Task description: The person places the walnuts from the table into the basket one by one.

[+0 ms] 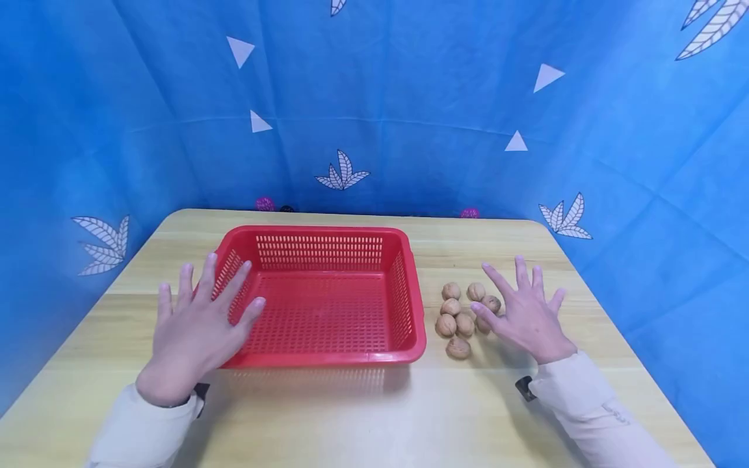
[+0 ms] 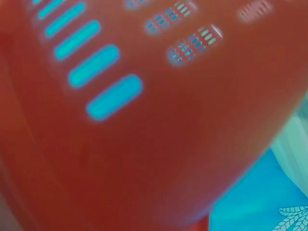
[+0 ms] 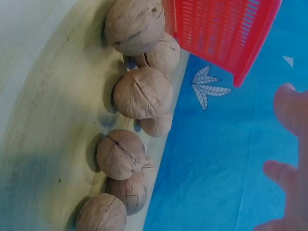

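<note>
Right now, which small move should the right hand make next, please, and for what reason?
Probably the right hand should come down a little and pinch the walnut that shows between its thumb and index finger in the head view. This hand is spread and holds nothing, and it is nearer than the left hand to the walnuts, which lie beside the red basket.

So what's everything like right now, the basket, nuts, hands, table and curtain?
Basket: upright, open on top, no walnuts showing inside
Walnuts: in their shells, loosely grouped, some touching
Left hand: fingers spread, at the basket's left side
Right hand: fingers spread, beside the walnuts, holding nothing
Table: bearing basket and walnuts
Curtain: hanging, creased
</note>
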